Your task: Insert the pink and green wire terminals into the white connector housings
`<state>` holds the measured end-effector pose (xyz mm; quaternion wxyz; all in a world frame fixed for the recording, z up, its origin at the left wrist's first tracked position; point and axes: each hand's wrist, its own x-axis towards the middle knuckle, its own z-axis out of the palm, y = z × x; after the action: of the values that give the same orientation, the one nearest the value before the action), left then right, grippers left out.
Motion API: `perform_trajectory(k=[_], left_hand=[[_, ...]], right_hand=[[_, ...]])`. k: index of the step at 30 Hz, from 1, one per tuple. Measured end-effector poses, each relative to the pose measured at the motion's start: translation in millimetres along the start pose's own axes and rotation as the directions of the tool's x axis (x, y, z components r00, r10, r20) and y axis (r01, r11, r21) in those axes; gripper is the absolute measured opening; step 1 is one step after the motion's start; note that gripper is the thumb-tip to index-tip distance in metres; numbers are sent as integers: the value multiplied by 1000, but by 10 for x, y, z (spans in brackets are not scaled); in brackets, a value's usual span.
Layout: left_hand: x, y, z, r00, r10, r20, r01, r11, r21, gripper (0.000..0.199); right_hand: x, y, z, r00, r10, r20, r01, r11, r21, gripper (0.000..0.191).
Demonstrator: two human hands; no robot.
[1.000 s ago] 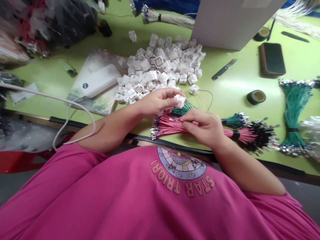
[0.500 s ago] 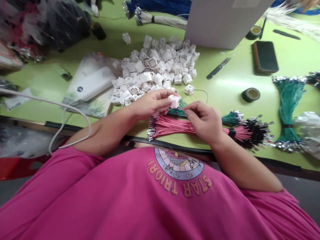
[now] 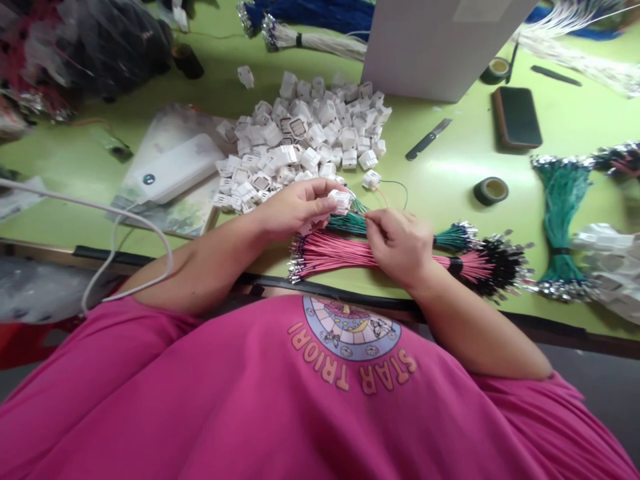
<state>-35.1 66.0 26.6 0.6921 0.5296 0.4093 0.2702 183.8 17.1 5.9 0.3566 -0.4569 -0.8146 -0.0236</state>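
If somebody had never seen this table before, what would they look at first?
Probably the bright pink shirt, which fills the bottom of the picture. Next comes the heap of white blocks across the middle of the green table, with another block in the left grip. Nearer the shirt lie pink wires, with green wires just behind; the right grip hides part of both.

1. Your shirt (image 3: 225, 380): magenta; round print (image 3: 350, 327) blue-rimmed, with butterflies; lettering (image 3: 368, 381) orange;
2. Your held connector (image 3: 341, 201): white; connector heap (image 3: 310, 157), white too;
3. Before you: pink wires (image 3: 340, 253), black band (image 3: 455, 266); green wires (image 3: 349, 225);
4. Your table (image 3: 435, 193): lime green; tape roll (image 3: 491, 202) black outside, yellowish within.
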Motion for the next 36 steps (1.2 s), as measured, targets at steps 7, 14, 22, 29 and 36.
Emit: perform_trajectory(k=[7,14,22,29,36], left_hand=[[-23,54,69,1000,15,3,-16,993,118,54],[-34,-30,111,993,118,22,-120,967,223,50],[22,-77,71,982,183,-41,-161,934,319,53],[62,-92,-9,972,217,-89,-158,887,434,36],[40,15,18,983,135,-125,-94,953,289,29]], right_hand=[[4,-21,23,974,-221,-49,208,959,-191,26],[-57,-17,141,984,-145,104,157,981,-115,30],[-24,1,159,984,-29,173,27,1000,14,32],[26,89,81,978,110,177,-130,985,111,23],[149,221,-45,934,352,58,-357,913,198,16]])
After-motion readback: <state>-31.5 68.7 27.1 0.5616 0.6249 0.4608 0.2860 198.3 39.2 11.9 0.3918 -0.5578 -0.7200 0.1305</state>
